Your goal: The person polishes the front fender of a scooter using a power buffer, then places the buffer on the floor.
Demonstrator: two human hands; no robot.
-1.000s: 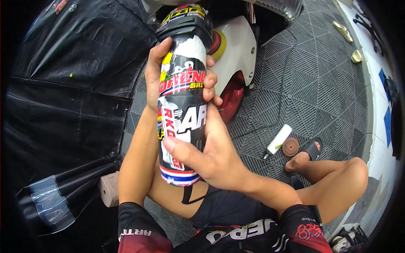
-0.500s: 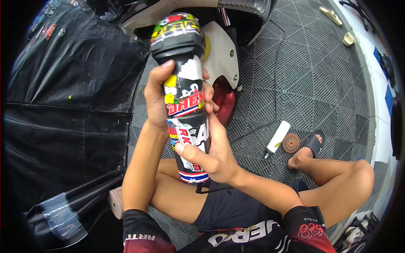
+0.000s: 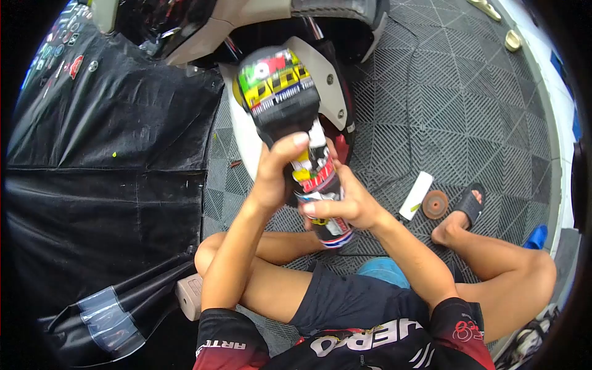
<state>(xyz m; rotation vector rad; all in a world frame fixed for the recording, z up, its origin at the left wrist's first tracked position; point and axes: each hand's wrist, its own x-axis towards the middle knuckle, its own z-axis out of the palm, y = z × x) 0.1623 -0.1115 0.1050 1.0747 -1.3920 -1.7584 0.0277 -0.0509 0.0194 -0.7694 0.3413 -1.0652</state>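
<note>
Both my hands hold a black polisher (image 3: 317, 179) covered in bright stickers. Its wide head (image 3: 277, 92) points up and to the left, and a yellow edge, perhaps of a pad, shows at the head's left side. My left hand (image 3: 274, 176) is wrapped round the narrow part below the head, thumb on top. Lower on the body, my right hand (image 3: 354, 206) grips with its thumb across the stickers. Behind the polisher stands a white motorcycle body panel (image 3: 308, 61), partly hidden by the tool's head.
A white bottle (image 3: 416, 196) lies beside a round brown disc (image 3: 435, 205) near my sandalled foot (image 3: 459, 219). Black sheeting (image 3: 111, 203) covers the left side. A beige box (image 3: 190, 296) sits by my left knee, and something blue (image 3: 382, 271) shows between my legs.
The polisher has moved down and to the right, with its head tilted further left. Both hands stay on it. The view has shifted a little, bringing the blue thing between my legs into sight.
</note>
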